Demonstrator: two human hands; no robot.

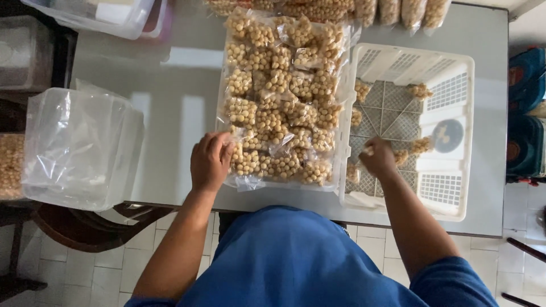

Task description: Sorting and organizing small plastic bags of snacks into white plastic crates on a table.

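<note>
The left hand [209,160] is resting, fingers curled, on the near-left corner of a big clear bag [282,96] packed with small packets of round tan snack balls, lying on the grey table [182,113]. The right hand [377,157] is reaching into the white plastic crate [449,187] just beside it, closing on a small packet [368,149]; a few more packets are lying loose inside

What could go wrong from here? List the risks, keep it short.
1. The left hand grips the near corner of the big clear bag crammed with small packets of round snacks; a hard tug might tear the thin film or spill packets.
2. That bag lies close to the table edge, so it could slide off.
3. The right hand reaches into the white crate; loose small packets there could get crushed.
</note>
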